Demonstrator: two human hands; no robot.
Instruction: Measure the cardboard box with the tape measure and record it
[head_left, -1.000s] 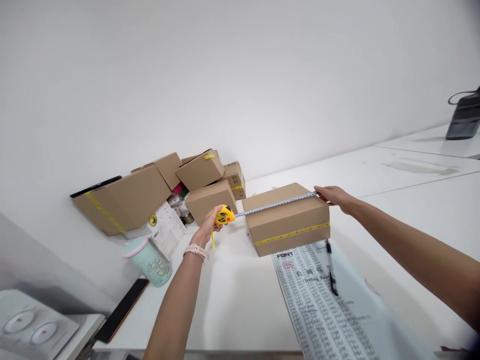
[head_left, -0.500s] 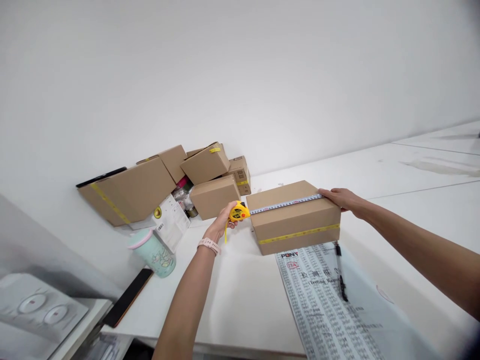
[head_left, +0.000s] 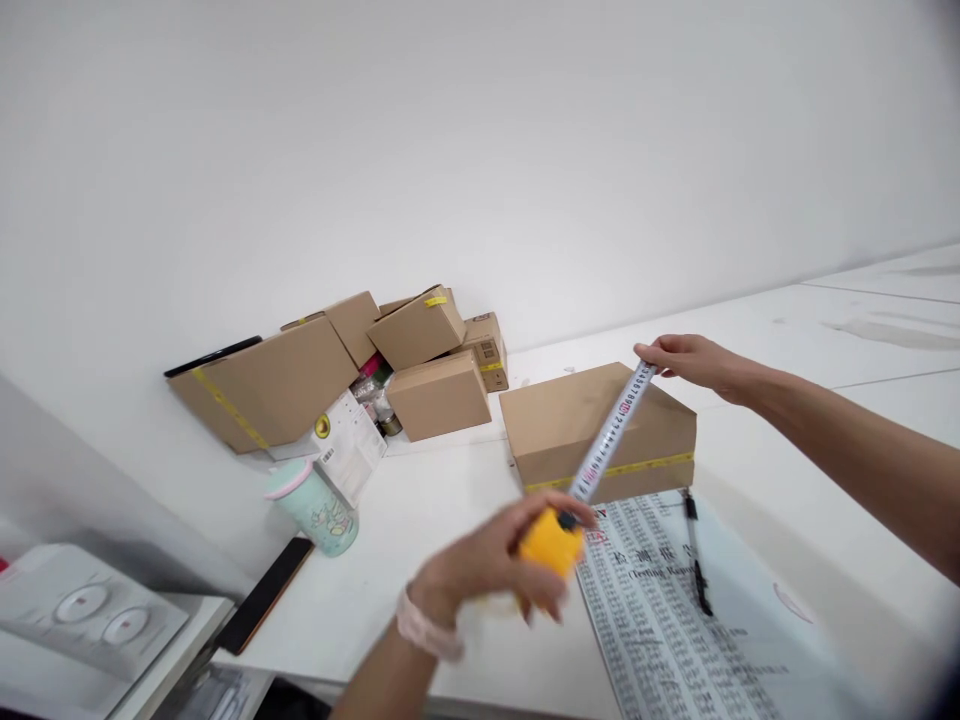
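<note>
My left hand [head_left: 499, 560], slightly blurred, is closed around the yellow case of a tape measure [head_left: 553, 545] near the front of the table. Its white blade [head_left: 611, 432] stretches up and to the right, and my right hand [head_left: 694, 362] pinches the far end between thumb and fingers. Behind the blade lies a closed cardboard box [head_left: 559, 405] with a yellow measuring strip along its front side; the blade crosses in front of it, raised off its top. Below the box rests a printed document folder [head_left: 660, 600] with a black pen [head_left: 697, 555] on it.
Several cardboard boxes [head_left: 439, 395] are piled against the wall at the back left. A mint tumbler [head_left: 319, 510] with a pink lid stands before a white packet [head_left: 350, 445]. A dark flat bar [head_left: 264, 597] lies at the table's left edge, beside a white appliance [head_left: 97, 610] with two dials.
My left hand has brought the tape case from the box's left end toward me and to the right. My right hand has lifted the blade's end off the box top.
</note>
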